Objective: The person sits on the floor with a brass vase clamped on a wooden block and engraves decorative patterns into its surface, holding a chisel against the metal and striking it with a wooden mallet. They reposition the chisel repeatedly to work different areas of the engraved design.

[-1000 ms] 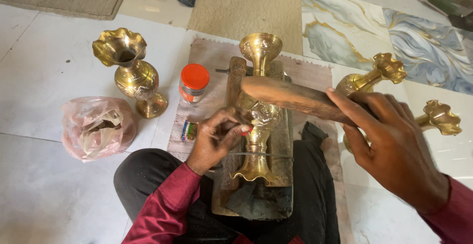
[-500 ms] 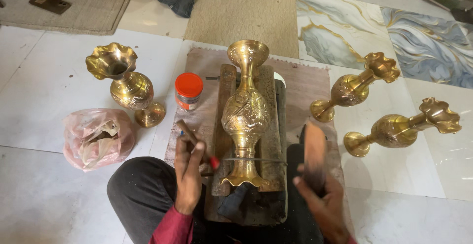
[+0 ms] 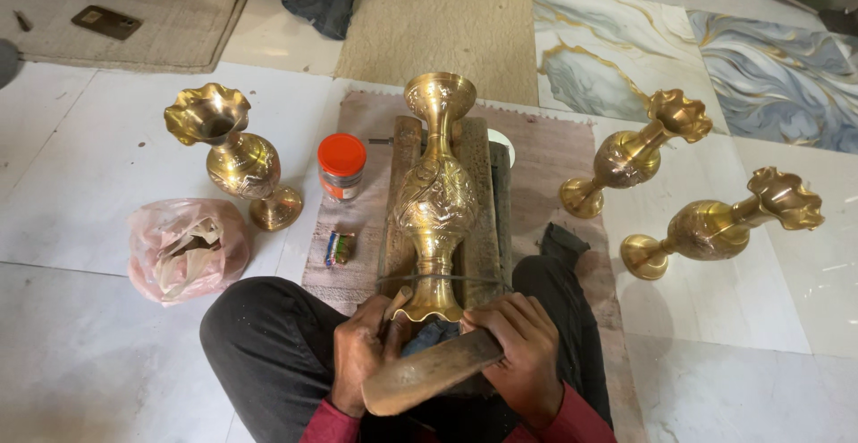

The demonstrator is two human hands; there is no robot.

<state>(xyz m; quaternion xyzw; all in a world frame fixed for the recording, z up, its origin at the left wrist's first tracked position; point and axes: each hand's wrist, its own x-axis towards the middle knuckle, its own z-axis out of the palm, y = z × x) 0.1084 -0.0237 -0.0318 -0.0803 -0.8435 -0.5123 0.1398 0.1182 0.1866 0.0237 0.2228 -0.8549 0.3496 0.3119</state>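
A tall engraved brass vase lies lengthwise on a wooden block in front of me, its foot toward my lap. My left hand is closed around a thin chisel-like tool beside the vase's foot. My right hand grips a wooden mallet that lies crosswise below the vase's foot, in front of both hands. My legs in dark trousers sit on either side of the block.
A brass vase stands at left. Two more brass vases lie tilted at right. An orange-lidded jar, a pink plastic bag and a small wrapped item sit nearby on a cloth mat.
My right hand brought the mallet down from over the vase and across to my lap. My left hand moved from the vase's body to its foot. The view shifted lower.
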